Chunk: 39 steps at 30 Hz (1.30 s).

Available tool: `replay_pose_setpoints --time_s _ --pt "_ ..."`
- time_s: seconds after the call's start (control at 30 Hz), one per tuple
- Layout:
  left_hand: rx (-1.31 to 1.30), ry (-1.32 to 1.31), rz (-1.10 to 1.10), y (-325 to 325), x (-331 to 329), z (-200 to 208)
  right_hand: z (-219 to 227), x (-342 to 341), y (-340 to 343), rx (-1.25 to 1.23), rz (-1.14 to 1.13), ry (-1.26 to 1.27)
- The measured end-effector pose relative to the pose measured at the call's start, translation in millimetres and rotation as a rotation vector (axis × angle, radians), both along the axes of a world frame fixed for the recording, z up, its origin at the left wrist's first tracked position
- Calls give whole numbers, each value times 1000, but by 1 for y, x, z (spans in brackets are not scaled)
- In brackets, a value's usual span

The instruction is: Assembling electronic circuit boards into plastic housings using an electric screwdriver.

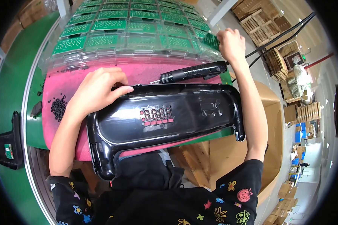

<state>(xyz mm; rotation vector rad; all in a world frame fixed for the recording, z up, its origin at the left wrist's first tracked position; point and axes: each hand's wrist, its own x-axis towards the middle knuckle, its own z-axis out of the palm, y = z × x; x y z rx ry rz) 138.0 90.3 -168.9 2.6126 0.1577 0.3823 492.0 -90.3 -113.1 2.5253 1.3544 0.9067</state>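
A black plastic housing with digit-shaped cut-outs lies in front of me, its curved arms pointing toward my body. My left hand is closed at its far left edge, thumb on the rim and the other fingers curled. At the right edge of a clear plastic tray, my right hand pinches a green circuit board, tilted up from the rows of boards. Its fingertips are partly hidden behind the hand. Between housing and tray rests a black electric screwdriver, its bit toward the left.
A pink mat covers the worktop, with a pile of small black screws at its left. Another black housing with a board inside sits on the green conveyor. A large cardboard box stands at my right; cables run off behind.
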Motion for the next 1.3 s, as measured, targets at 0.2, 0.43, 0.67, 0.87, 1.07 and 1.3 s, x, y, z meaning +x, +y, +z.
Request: replay_pose_setpoints --time_s 0.2,0.43,0.67,0.87,1.07,1.3 --pt "-364 -304 41 -9 -2 9 33 -118 5 338 750 -267" --pt "-1010 -266 -209 -22 -2 11 8 -207 -4 431 1064 -242" --pt "-9 -555 -256 -7 -8 21 33 -202 -38 376 728 493" --pt "39 -552 -479 -28 -3 12 16 -202 -81 151 365 1210" --pt "-56 -323 -589 -36 -4 4 -7 -196 -118 151 403 1516" --pt "24 -108 -427 -35 -6 9 -35 -186 -108 167 512 1492"
